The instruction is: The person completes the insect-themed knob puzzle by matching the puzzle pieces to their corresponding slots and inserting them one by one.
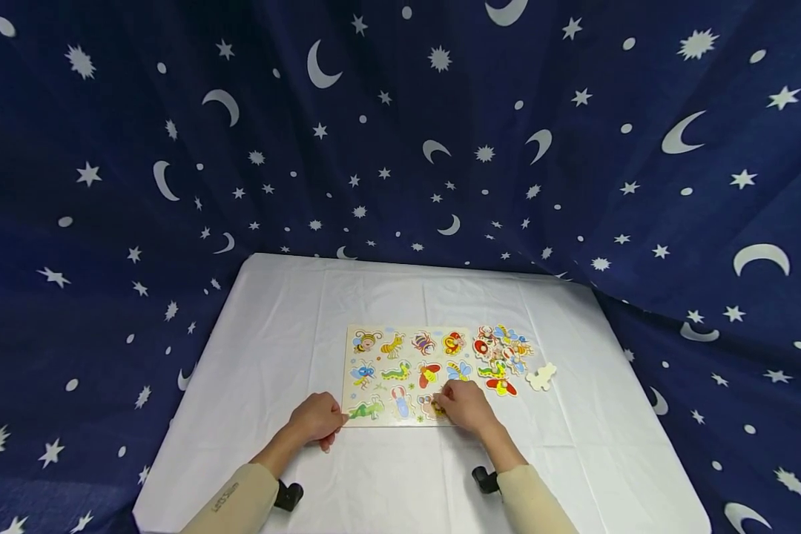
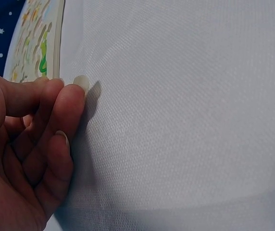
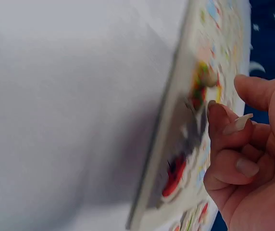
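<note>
A wooden insect puzzle board (image 1: 383,377) lies flat on the table, with colourful bug pictures in rows. My left hand (image 1: 318,417) is at its near left corner, beside a green grasshopper picture (image 1: 367,409). In the left wrist view, the thumb and curled index finger (image 2: 56,86) pinch the board's corner. My right hand (image 1: 466,404) hovers over the near right part and hides that corner. Below its fingertips is a snail-like piece (image 1: 431,406) with a patterned shell. The right wrist view shows thumb and index finger (image 3: 217,115) apart, nothing between them, near a red bug picture (image 3: 175,177).
Loose insect pieces (image 1: 500,350) lie heaped right of the board, a red-winged one (image 1: 501,386) at the near side. A pale piece (image 1: 541,377) lies plain side up farther right. White cloth (image 1: 294,326) covers the table; a dark starry curtain (image 1: 400,185) hangs behind.
</note>
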`<control>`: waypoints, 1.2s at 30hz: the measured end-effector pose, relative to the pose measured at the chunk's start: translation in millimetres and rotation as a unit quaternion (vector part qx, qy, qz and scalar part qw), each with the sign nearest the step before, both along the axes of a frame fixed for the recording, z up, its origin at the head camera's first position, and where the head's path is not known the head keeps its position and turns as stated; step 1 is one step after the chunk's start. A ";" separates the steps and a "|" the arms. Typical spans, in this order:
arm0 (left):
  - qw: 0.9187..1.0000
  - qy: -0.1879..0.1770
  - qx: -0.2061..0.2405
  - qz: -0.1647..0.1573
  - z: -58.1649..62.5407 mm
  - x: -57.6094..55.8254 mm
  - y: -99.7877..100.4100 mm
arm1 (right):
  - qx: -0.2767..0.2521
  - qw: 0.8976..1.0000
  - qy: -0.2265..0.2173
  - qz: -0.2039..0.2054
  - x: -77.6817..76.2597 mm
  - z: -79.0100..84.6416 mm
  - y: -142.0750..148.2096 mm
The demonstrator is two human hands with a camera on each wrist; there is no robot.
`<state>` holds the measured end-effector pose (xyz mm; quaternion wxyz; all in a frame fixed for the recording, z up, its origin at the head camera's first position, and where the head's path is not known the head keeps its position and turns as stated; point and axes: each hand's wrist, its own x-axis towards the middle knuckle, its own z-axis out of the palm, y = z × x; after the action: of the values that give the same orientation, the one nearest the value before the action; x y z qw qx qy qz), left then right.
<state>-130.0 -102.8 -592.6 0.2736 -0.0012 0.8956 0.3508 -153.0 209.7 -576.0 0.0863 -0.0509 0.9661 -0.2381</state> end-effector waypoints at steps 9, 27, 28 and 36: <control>1.000 0.004 -0.003 -0.003 -3.6 2.1 0.6 | 0.050 0.991 0.062 -0.109 -20.0 6.2 42.9; 1.000 0.008 -0.006 -0.004 -2.1 2.8 1.4 | 0.115 0.980 0.026 -0.159 -17.6 -6.8 83.1; 1.000 0.007 -0.006 -0.002 -2.1 2.9 1.6 | 0.115 0.980 0.027 -0.159 -17.9 -7.4 83.8; 1.000 0.007 -0.012 -0.001 1.9 2.0 1.9 | 0.112 0.978 0.040 -0.169 -16.1 -10.7 89.4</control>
<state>-128.0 -100.9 -590.7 0.2672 -0.0008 0.9019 0.3394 -169.2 299.1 -586.7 0.0113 0.1137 0.9840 -0.1370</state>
